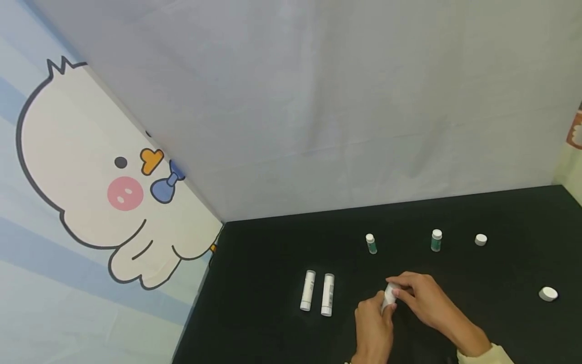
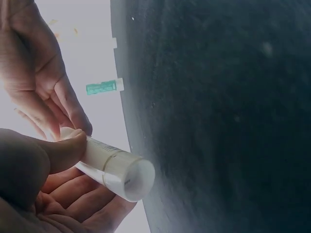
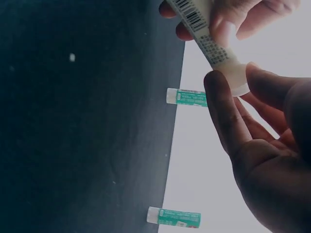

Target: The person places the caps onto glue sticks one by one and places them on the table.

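In the head view, a white glue stick [image 1: 389, 296] is held between both hands near the table's front. My left hand [image 1: 374, 323] grips its body, thumb pressed along the side. With thumb and fingertips, my right hand [image 1: 425, 299] pinches the other end. A barcode and small print run along the glue stick [image 3: 201, 34] in the right wrist view. The left wrist view shows the round end of the glue stick [image 2: 138, 179] facing the camera, a seam ring behind it. Two more white glue sticks, one [image 1: 307, 290] beside the other [image 1: 327, 295], lie left of my hands.
Behind my hands stand a small green stick with a white cap [image 1: 372, 245] and a thicker green one [image 1: 436, 241]. Two short white round pieces, one farther back [image 1: 480, 240] and one nearer [image 1: 548, 293], sit to the right. A pale cloth wall [image 1: 364, 126] borders the black table [image 1: 254, 263].
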`<move>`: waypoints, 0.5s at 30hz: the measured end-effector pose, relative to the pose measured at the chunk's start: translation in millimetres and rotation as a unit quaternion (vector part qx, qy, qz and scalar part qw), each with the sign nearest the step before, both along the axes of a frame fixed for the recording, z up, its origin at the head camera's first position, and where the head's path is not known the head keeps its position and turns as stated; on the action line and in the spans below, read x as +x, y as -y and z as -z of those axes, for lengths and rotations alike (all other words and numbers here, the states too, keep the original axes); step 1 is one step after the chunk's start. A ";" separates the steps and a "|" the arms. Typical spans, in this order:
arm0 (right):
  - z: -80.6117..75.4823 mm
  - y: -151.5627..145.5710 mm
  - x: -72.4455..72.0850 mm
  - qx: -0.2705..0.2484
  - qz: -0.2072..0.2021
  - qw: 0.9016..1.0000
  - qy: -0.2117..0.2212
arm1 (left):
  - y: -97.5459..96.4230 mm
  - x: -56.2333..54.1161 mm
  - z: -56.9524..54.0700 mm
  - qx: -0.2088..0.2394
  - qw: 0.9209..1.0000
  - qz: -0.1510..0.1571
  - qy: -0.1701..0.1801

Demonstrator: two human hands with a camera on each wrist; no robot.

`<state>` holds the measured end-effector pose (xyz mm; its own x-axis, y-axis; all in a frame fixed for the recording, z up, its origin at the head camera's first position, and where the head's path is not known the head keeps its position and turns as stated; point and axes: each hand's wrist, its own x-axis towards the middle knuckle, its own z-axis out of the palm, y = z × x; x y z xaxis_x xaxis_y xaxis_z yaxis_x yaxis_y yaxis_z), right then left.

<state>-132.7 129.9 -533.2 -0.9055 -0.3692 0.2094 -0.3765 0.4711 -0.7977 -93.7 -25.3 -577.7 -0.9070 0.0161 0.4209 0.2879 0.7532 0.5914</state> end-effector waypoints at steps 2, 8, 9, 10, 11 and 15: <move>1.4 3.2 1.2 -0.002 0.008 1.000 0.002 | 1.0 1.5 -6.6 0.000 1.000 -0.006 0.010; 4.4 15.3 1.7 -0.016 0.038 0.999 -0.008 | 1.1 0.4 -32.6 0.004 0.996 -0.043 0.075; 4.2 17.1 1.0 -0.016 0.040 0.999 -0.007 | 1.4 -0.5 -34.9 0.005 0.995 -0.049 0.082; 3.5 18.7 0.2 -0.017 0.038 0.999 -0.006 | 2.1 -1.1 -36.4 0.005 0.995 -0.054 0.088; 2.9 20.2 -0.8 -0.017 0.037 0.999 -0.005 | 2.8 -1.8 -36.6 0.004 0.994 -0.058 0.088; -0.7 25.9 -4.0 -0.024 0.027 0.999 0.015 | 5.6 -2.9 -35.7 0.009 0.994 -0.068 0.082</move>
<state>-136.7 104.0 -532.5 -0.9299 -0.3092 0.1991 -0.3277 0.4511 -0.8301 -96.6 -30.9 -542.0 -0.9566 -0.1180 0.2663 0.0823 0.7676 0.6357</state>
